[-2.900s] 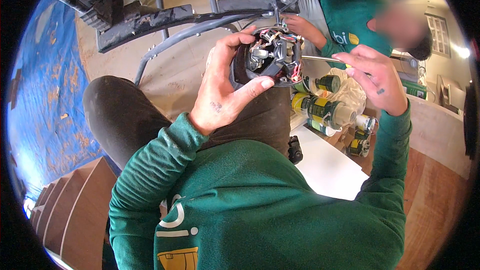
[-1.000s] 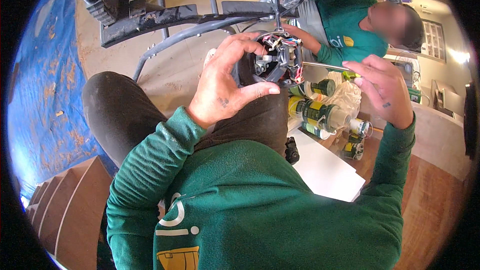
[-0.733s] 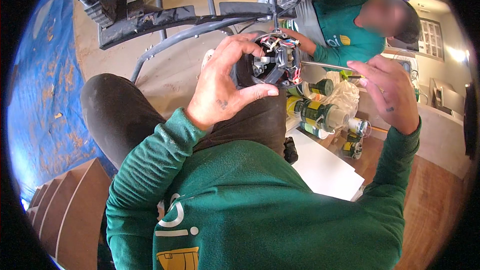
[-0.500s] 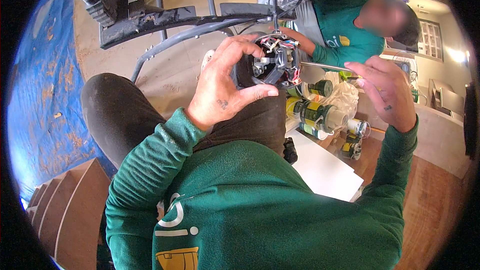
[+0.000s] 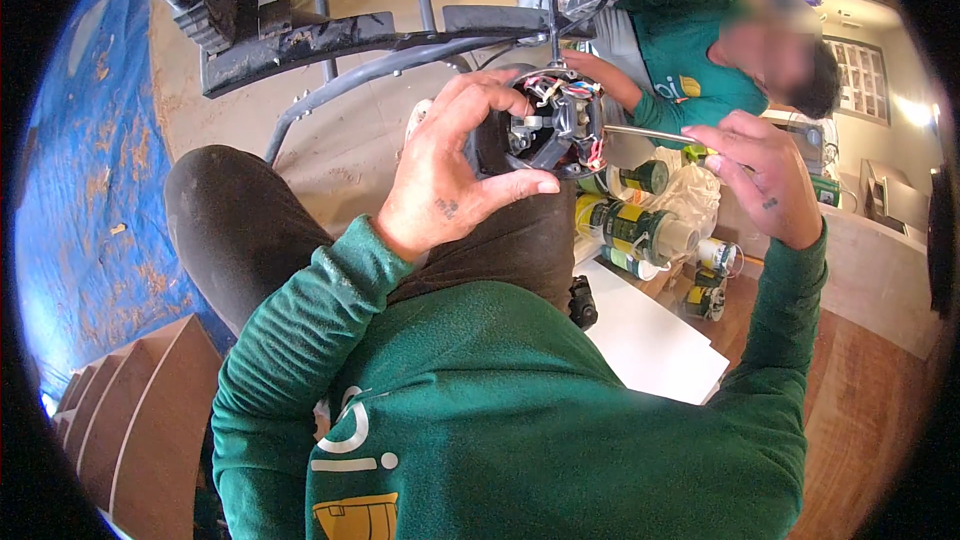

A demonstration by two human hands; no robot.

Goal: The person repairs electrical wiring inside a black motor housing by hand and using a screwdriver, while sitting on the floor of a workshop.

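The round black housing (image 5: 548, 130), with coloured wires exposed inside, sits above the person's knee, clamped between thumb and fingers of the left hand (image 5: 450, 175). The right hand (image 5: 765, 175) pinches a screwdriver (image 5: 650, 135), tip in the housing. Yellow-green cans (image 5: 635, 230) lie just beyond, beside a white sheet (image 5: 650, 345)

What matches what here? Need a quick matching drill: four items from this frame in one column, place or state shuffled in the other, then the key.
Items
1. left hand
2. right hand
3. white sheet
4. blue tarp

Places or states
A. flat on the wooden floor, beside the knee
B. grips the round wired housing
C. spread over the ground at far left
D. holds a screwdriver, tip at the housing

Pairs: 1-B, 2-D, 3-A, 4-C
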